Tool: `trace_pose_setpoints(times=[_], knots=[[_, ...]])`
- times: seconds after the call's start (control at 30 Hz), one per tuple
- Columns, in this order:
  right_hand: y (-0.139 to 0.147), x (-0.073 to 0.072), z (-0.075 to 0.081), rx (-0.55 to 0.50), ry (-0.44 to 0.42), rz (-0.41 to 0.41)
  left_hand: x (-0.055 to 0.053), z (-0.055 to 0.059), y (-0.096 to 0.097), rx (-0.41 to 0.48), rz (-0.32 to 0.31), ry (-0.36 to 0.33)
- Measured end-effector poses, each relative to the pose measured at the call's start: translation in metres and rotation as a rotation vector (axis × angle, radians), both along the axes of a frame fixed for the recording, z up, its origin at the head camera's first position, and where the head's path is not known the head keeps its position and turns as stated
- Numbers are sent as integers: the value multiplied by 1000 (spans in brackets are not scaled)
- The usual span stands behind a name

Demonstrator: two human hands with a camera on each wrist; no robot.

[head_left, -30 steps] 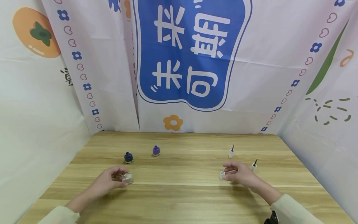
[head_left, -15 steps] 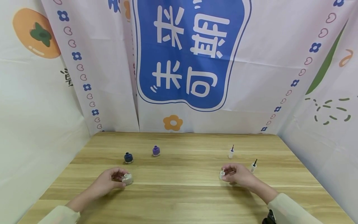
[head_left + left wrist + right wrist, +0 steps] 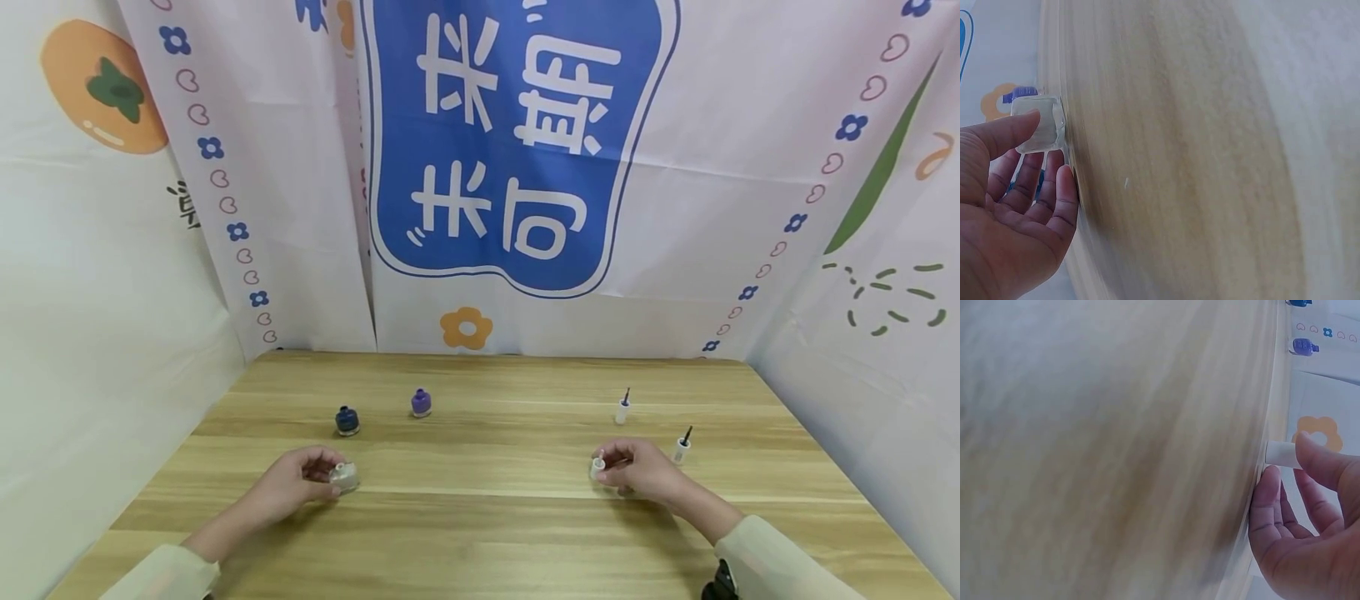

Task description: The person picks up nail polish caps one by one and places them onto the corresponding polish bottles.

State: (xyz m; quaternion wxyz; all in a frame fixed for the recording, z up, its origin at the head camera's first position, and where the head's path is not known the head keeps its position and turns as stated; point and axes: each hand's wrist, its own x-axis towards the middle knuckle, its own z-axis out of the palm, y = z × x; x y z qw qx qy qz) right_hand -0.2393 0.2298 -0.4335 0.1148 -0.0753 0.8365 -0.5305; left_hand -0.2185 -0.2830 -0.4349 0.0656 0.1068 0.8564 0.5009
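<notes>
My left hand (image 3: 296, 483) holds an uncapped nail polish bottle (image 3: 344, 477) of clear glass with whitish contents, upright on the table. In the left wrist view the thumb presses one side of this bottle (image 3: 1038, 128), with the fingers behind it. My right hand (image 3: 641, 469) pinches a white nail polish cap (image 3: 597, 469), brush end up. The right wrist view shows the base of that cap (image 3: 1279, 454) at the table surface. Beyond the left hand stand a dark blue open bottle (image 3: 347, 422) and a purple open bottle (image 3: 422, 403).
Two more white caps stand brush up on the right: one with a purple brush (image 3: 622, 410) farther back, one with a dark brush (image 3: 682, 449) beside the right hand. The wooden table (image 3: 472, 533) is bordered by printed white cloth (image 3: 712, 242) at back and sides.
The right hand's fingers have drawn slightly back from the cap's top, so its pale brush shows more. The left hand and its bottle stay nearly still.
</notes>
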Motion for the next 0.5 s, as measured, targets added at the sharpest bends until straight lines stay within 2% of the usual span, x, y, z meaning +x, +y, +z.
trace_pose_setpoints(times=[0.33,0.5], knots=[[0,-1,-2,8,4,-10,-1,-2,0,8,-16,13],[0,0,1,15,1,-26,0,1,1,-3,-5,9]])
